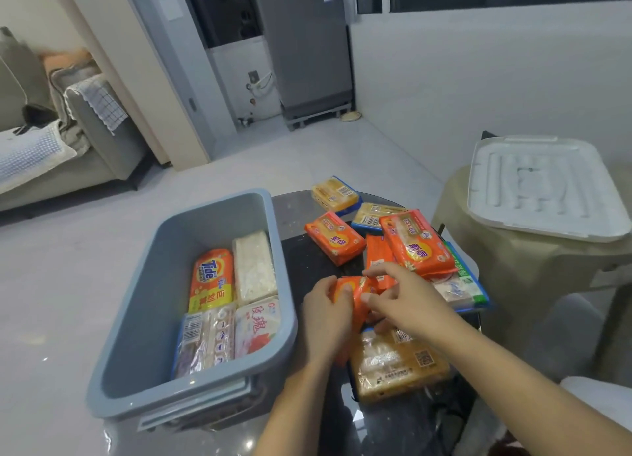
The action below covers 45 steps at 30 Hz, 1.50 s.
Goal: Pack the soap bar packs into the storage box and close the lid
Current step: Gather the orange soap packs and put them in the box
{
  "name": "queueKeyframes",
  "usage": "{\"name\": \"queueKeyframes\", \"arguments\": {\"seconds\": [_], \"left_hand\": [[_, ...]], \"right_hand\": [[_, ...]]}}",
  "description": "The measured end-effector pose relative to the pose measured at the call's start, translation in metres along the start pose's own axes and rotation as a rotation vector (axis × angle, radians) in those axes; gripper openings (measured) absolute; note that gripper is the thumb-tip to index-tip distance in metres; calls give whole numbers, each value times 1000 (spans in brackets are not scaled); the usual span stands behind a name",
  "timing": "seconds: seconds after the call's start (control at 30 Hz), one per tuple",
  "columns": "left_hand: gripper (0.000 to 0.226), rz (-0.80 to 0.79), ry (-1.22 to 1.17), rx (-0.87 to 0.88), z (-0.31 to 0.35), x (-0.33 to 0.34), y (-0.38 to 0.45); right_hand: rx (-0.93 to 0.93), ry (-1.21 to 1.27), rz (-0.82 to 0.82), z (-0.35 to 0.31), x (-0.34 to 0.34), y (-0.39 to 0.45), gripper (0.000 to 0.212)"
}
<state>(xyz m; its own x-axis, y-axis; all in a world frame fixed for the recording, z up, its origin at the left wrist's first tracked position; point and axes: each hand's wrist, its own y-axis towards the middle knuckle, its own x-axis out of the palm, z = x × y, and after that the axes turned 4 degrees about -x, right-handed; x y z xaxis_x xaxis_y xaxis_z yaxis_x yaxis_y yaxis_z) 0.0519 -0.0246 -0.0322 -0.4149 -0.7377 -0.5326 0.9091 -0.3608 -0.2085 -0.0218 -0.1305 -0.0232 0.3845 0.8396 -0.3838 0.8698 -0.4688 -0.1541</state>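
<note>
While both hands [369,305] clasp an orange pack [355,289], loose packs [415,240] crowding behind.

The storage box [143,305] is smooth, matt blue-grey plastic. The soap bar packs [415,241] wear glossy, crinkled film wrappers. The dark table [294,209] is polished and mirrors light. The white lid [543,188] looks like ribbed matt plastic, resting on a cloth-covered stool [506,267].
</note>
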Motion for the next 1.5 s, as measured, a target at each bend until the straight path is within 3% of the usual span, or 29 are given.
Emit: {"name": "queueKeyframes", "arguments": {"seconds": [0.17,0.3,0.4,0.47,0.53,0.67,0.73,0.8,0.97,1.13,1.27,1.5], "left_hand": [[38,39,-375,47,13,-2,-9],[46,-147,-658,-57,19,2,-8],[46,-268,-711,-76,23,6,-1],[44,-268,-780,-78,24,9,3],[43,-195,-819,-78,23,12,5],[44,-71,-864,-119,15,19,5],[43,-34,-876,-130,12,21,3],[43,-13,-867,-125,11,23,0],[34,41,-843,-114,13,27,-11],[37,38,-855,-139,16,23,-21],[34,30,-876,-134,21,20,-28],[39,41,-876,-22,39,16,-49]], "right_hand": [[-117,174,87,-2,-13,-4,39],[-177,374,140,0,-31,-4,43],[-195,364,162,1,-40,3,43],[-175,357,155,2,-45,11,42],[-172,239,233,5,-48,19,38],[-176,-254,516,18,-56,36,42],[-54,-413,412,25,-58,44,48],[17,-407,293,29,-56,50,59],[88,-413,336,31,-49,61,68],[94,-115,353,31,-53,62,71],[4,221,355,22,-63,47,57],[-121,340,349,8,-86,13,59]]}}
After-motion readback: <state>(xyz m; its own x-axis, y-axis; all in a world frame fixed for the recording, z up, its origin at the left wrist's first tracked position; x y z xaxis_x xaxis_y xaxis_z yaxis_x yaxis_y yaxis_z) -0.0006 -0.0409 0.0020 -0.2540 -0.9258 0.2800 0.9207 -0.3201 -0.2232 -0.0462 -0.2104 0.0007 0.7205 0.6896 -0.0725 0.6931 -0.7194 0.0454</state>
